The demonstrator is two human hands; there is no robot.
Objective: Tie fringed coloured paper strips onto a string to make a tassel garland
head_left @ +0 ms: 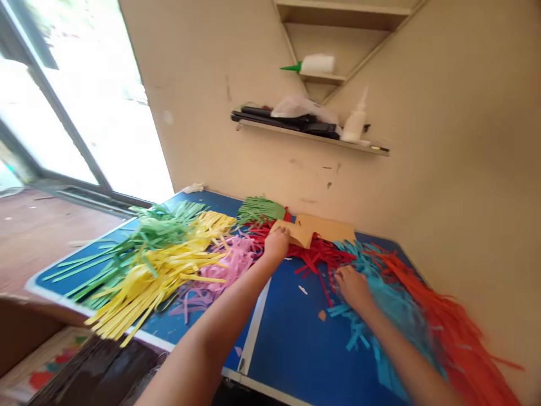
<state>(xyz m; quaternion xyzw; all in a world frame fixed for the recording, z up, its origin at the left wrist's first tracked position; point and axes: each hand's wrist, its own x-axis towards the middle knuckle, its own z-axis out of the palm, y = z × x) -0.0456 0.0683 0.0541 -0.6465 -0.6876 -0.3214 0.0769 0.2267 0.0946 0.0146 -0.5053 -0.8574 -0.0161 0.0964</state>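
While I watch at a remove through the head view, nearest is a cardboard box (25, 316), lower left, below the edge of the blue table (304, 344). Yellow strips (177, 265) lie with loose ends poking over that edge, fanned out, I'd guess, so they don't tangle. Opposite, blue strips (393, 304) and orange-red strips (456, 332) run side by side; sorting by colour seems the reason for the layout.

Right hand (351, 285): low over the near end of the blue, close to the red. Fingers part-curled, blurred; I cannot tell whether they have hold of anything.

Farther in, pink strips (234, 259) sit beside the yellow, with green strips (169, 225) at the far left. Left hand (278, 242): closed in what I read as a pinch on the left end of a tan sheet (299, 234), which lies above the red strips (316, 256). Gripping the end likely leaves most of the sheet free.

Beyond: a green bundle (261, 210) and another tan piece (332, 228) towards the wall. Above, a shelf (313, 137) bears an upright white bottle (354, 125); higher, a green-tipped bottle (316, 64) lies on its side, presumably stored out of the way.
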